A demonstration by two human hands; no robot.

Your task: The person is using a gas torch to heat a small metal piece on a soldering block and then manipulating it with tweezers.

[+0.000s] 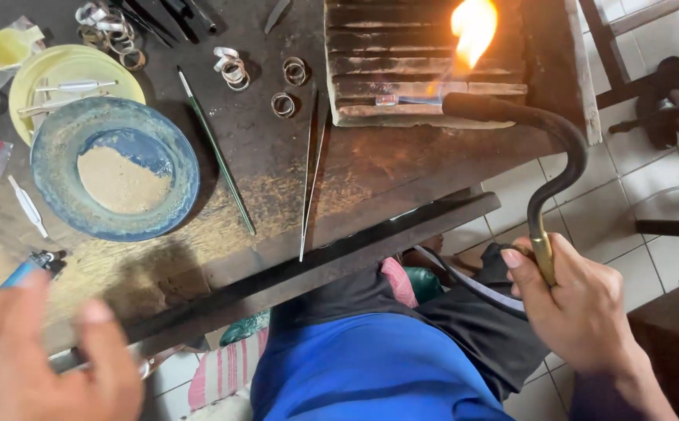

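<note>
— What takes up most of the view?

— A dark, scorched wooden workbench, with a grooved charred block at its far right edge.

— And on the left?

— A blue bowl of pale powder, with a yellow plate touching behind it.

— The hands?

— The right hand is clenched around the brass end of a curved black torch; its flame plays over the block. The left hand hovers blurred and spread, grasping nothing.

— Smaller things?

— Long tweezers, a thin green rod, wire rings.
</note>
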